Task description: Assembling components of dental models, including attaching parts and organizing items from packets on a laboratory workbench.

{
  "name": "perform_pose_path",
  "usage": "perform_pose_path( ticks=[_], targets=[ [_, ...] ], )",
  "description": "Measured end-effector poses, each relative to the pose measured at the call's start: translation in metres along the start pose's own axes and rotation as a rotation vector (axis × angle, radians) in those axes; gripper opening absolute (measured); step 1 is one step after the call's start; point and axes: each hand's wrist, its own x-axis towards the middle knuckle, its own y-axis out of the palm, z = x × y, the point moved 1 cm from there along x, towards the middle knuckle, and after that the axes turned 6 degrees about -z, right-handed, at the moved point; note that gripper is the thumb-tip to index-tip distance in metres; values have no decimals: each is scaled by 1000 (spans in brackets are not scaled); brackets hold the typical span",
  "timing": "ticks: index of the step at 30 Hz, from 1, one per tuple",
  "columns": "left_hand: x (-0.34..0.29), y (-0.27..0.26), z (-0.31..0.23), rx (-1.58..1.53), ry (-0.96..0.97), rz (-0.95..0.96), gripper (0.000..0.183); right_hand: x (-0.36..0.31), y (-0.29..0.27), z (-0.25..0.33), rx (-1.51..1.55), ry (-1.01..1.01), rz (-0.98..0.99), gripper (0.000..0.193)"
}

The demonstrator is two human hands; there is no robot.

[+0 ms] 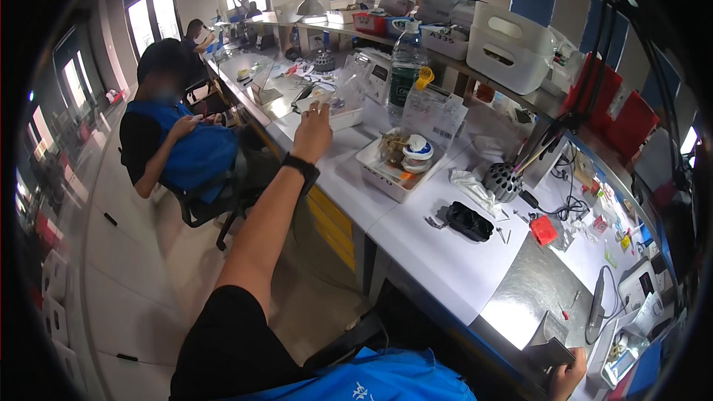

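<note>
My left arm stretches far across the table, and my left hand (313,134) is at the near side of a white tray (347,120) with clear plastic bags in it. Its fingers point forward and look slightly apart; I cannot tell whether they touch the tray. At the lower right, my right hand (568,377) is closed on the edge of a dark flat plate (548,353), which stands tilted at the near edge of a shiny metal mat (523,301). Part of the right hand is hidden behind the plate.
A second white tray (390,180) holds a round white-and-blue container (417,153). Nearby are a large water bottle (405,67), a black case (469,221), a red piece (544,230), a tool holder (503,180) and a corded pen-like tool (596,304). A seated co-worker (186,141) is at the left.
</note>
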Motion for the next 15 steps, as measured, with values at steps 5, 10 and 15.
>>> perform_pose_path(
  ticks=[5,10,15],
  targets=[
    [-57,-67,-92,-566,533,92,29,1,10,-14,41,-76,-61,41],
    [-64,-58,-83,-324,455,295,24,15,-10,39,267,-76,-92,10],
    [-44,-27,-32,-412,470,192,14,14,-14,43,258,-143,-138,24]
  ],
)
